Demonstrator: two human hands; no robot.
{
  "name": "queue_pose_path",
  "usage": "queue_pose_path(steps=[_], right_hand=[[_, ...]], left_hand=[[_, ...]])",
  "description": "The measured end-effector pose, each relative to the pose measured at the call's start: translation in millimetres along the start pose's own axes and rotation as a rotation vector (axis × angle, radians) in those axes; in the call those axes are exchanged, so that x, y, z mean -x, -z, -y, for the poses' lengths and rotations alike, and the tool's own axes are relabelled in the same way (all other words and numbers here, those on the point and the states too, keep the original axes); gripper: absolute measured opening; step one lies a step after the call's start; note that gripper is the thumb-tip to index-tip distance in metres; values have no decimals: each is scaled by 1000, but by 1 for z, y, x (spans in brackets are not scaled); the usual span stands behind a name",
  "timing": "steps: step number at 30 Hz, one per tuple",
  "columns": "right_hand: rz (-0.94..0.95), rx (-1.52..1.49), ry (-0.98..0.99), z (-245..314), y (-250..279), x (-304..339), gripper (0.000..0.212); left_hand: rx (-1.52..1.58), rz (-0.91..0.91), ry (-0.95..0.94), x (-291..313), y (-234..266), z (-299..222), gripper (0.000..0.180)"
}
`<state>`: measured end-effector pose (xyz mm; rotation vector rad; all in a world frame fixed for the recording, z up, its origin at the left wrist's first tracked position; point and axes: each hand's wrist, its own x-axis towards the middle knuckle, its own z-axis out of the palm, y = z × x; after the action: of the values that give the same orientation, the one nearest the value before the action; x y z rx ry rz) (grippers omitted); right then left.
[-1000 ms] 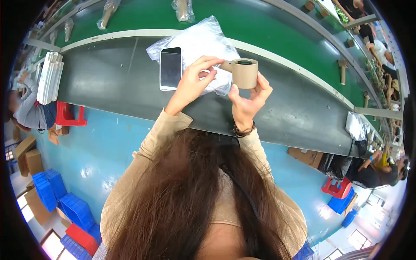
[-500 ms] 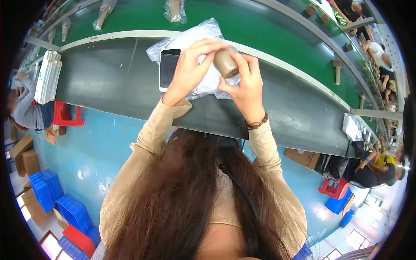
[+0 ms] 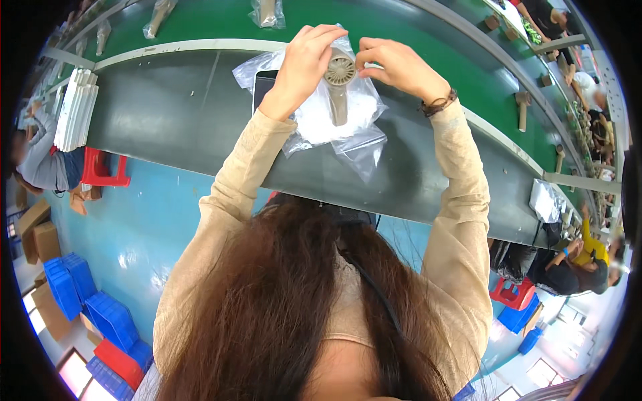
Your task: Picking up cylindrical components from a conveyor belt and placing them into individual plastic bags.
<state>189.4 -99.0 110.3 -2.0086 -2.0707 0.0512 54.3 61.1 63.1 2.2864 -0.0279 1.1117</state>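
Note:
A beige handheld fan lies with its round grille toward the far side and its handle toward me, in or on a clear plastic bag. My left hand is at the fan's left, its fingers closed on the far edge of the bag. To the right of the grille, my right hand has its fingers curled in a pinch at the bag's edge; the film between them is hard to see. Partly covered by my left hand and the bag is a phone with a dark screen.
Beyond the grey worktop runs a green conveyor belt carrying several bagged fans. White folded pieces stand at the left end. A white plastic bundle sits at the right, near seated people. Blue crates are on the floor.
The fan has turned from upright in my hands to lying with its grille showing. Both hands moved farther away, the right also outward, and now grip the bag instead of the fan.

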Motion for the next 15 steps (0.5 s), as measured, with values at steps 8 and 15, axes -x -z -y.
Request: queue_pose_path(steps=[8, 15], right_hand=[[-710, -998, -94, 11, -38, -8, 4], [-1353, -568, -480, -55, -57, -9, 8]], left_hand=[[482, 87, 336, -9, -5, -15, 27], [190, 161, 288, 78, -23, -69, 24]])
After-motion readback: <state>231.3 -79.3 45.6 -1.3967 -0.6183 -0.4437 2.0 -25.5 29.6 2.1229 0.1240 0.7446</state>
